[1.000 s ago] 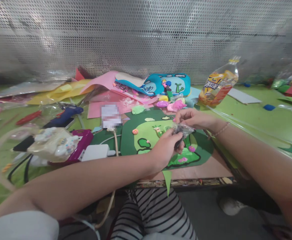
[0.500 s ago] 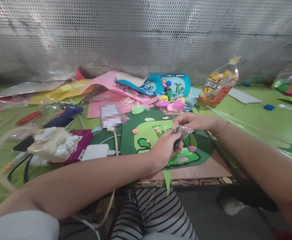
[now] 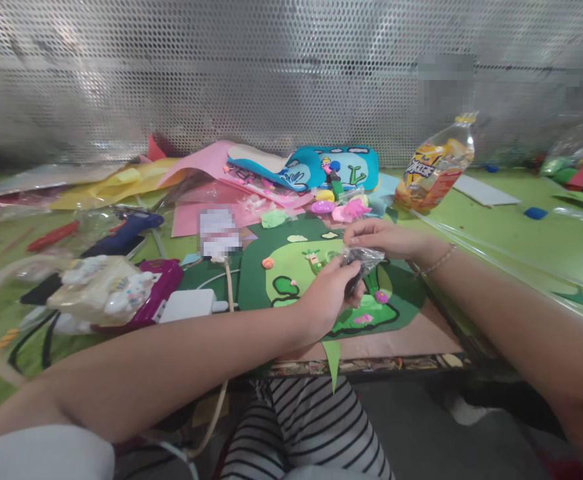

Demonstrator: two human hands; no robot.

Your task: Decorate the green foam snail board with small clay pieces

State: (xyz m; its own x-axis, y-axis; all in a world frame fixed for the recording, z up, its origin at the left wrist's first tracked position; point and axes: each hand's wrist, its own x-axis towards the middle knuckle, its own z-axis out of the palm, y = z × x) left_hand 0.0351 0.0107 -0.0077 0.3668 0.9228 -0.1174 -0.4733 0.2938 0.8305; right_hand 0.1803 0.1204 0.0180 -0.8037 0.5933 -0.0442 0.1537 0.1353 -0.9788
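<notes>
My left hand [image 3: 324, 293] is closed round a small clear plastic packet [image 3: 367, 259] with something black inside, likely clay. Just beyond it, the bent fingers of my right hand [image 3: 388, 237] come together at the tips; whatever they pinch is too small to make out. Both hands hover over a dark green card picture [image 3: 254, 280] with a lighter green middle. Clay pieces decorate it: an orange ball [image 3: 268, 263], a pink flower [image 3: 382, 297], a pink patch [image 3: 364, 319] and a small green-topped figure [image 3: 313, 259]. My hands hide its centre.
Behind the picture lie soft clay lumps, one purple [image 3: 322, 207], and a blue card picture [image 3: 366, 170]. A snack bag [image 3: 434, 170] stands at right. At left are a blue glue gun [image 3: 121, 233], a magenta power strip [image 3: 171, 280], a white adapter [image 3: 188, 305] and cables.
My right hand has shifted slightly left and towards me, near the packet. My left hand keeps its grip on the packet. The whole view has drifted a little left.
</notes>
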